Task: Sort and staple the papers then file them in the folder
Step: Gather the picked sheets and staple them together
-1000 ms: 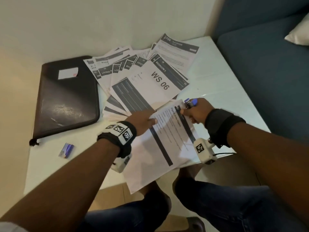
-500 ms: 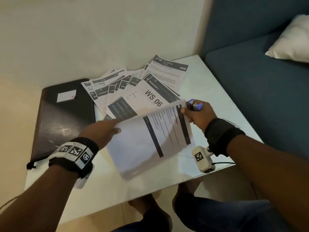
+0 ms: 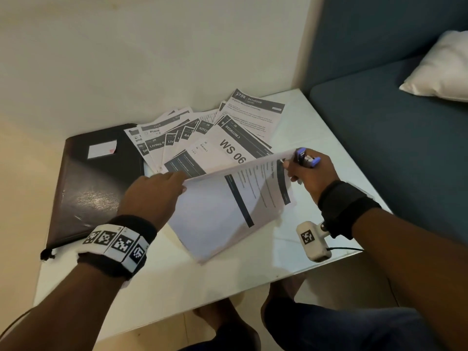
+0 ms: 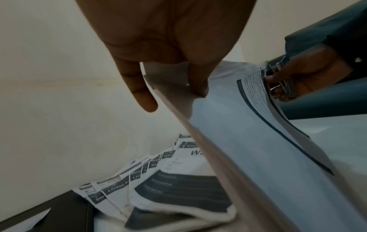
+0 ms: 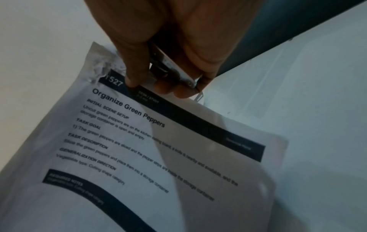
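Stapled paper set [image 3: 228, 206], top sheet headed "Organize Green Peppers", is held lifted and tilted above the near half of the white worktop [image 3: 316, 138], between both hands. Its stapled corner looks torn and crumpled in the right wrist view.

Right hand [image 3: 307, 178]: grip closed around a small stapler [image 3: 305, 158] with blue ends, thumb and fingers wrapping the metal body; the thumb tip also pinches the header corner of the set against the stapler. Whether the stapler's mouth is on the paper cannot be told.

Left hand [image 3: 149, 196]: grip pinches the opposite far edge of the set, thumb on one face, fingers behind; index finger extended straight in the left wrist view.

Beyond both grips, away from the person: loose papers [image 3: 202, 138] fanned on the worktop, topmost reading "WS 06" and "BEDROOM 3", others with "LIVING", "KITCH", "BATHROOM" headers. Left of the left grip, partly beneath the fan's edge: dark folder [image 3: 93, 188], shut, lying flat, a white label on its cover.

Right of the right grip, past the worktop edge: teal sofa [image 3: 395, 138] with a white cushion [image 3: 440, 69].
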Demonstrator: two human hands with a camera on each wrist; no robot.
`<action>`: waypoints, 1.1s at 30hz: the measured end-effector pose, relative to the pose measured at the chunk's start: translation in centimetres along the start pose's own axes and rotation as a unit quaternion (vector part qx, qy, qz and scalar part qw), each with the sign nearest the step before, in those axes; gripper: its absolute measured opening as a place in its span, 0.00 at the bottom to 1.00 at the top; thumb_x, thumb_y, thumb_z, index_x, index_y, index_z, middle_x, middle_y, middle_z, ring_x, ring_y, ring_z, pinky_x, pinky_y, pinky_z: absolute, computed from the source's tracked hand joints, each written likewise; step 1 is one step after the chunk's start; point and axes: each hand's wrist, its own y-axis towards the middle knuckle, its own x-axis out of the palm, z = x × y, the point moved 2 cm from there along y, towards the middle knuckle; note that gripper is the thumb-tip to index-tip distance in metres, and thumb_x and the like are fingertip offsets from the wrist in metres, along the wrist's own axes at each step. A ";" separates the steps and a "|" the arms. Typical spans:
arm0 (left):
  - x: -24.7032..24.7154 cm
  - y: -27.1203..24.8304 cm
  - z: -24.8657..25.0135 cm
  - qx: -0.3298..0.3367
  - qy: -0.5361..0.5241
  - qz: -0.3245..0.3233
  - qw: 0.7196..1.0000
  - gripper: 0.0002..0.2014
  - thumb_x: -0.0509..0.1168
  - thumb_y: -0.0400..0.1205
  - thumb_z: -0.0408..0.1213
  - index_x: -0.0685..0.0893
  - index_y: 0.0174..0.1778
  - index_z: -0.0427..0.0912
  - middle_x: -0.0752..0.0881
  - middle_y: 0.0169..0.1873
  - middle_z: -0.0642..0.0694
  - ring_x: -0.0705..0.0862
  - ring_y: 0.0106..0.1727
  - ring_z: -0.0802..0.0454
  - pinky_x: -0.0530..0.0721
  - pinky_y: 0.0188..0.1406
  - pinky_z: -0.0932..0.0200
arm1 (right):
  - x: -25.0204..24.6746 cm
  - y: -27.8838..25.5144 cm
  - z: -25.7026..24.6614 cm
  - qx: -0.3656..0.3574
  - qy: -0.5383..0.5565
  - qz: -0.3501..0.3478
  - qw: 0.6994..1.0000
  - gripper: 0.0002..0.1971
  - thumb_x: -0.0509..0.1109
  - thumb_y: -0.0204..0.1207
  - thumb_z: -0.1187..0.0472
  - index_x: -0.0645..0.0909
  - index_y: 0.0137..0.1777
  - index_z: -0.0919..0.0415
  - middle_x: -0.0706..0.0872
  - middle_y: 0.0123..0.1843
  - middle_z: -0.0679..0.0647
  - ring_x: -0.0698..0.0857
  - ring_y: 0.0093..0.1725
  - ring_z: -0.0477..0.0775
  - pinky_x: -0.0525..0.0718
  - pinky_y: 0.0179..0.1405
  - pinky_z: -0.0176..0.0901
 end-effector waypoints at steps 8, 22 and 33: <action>-2.3 -1.2 -1.9 -0.126 -0.188 -0.072 0.971 0.17 0.67 0.83 0.47 0.81 0.67 0.48 0.88 0.59 0.43 0.85 0.53 0.44 0.80 0.55 0.51 | 0.0 0.3 -3.7 -0.089 -0.066 0.010 0.994 0.08 0.68 0.83 0.58 0.79 0.41 0.56 0.85 0.39 0.53 0.81 0.35 0.46 0.78 0.37 0.30; -2.7 1.1 2.5 -0.128 -0.426 0.021 0.896 0.10 0.68 0.84 0.40 0.85 0.60 0.47 0.88 0.53 0.53 0.86 0.51 0.56 0.77 0.42 0.72 | 4.0 -1.4 -10.3 -0.189 -0.069 -0.002 0.980 0.06 0.69 0.82 0.52 0.81 0.42 0.43 0.84 0.38 0.40 0.82 0.38 0.39 0.80 0.42 0.29; -4.3 -1.2 -2.8 -0.325 -0.760 0.224 0.517 0.15 0.68 0.83 0.31 0.83 0.67 0.39 0.90 0.56 0.44 0.91 0.51 0.49 0.91 0.43 0.54 | 2.6 -2.6 -4.3 0.111 0.313 0.068 0.941 0.09 0.78 0.73 0.54 0.87 0.45 0.59 0.85 0.43 0.59 0.71 0.23 0.52 0.66 0.21 0.39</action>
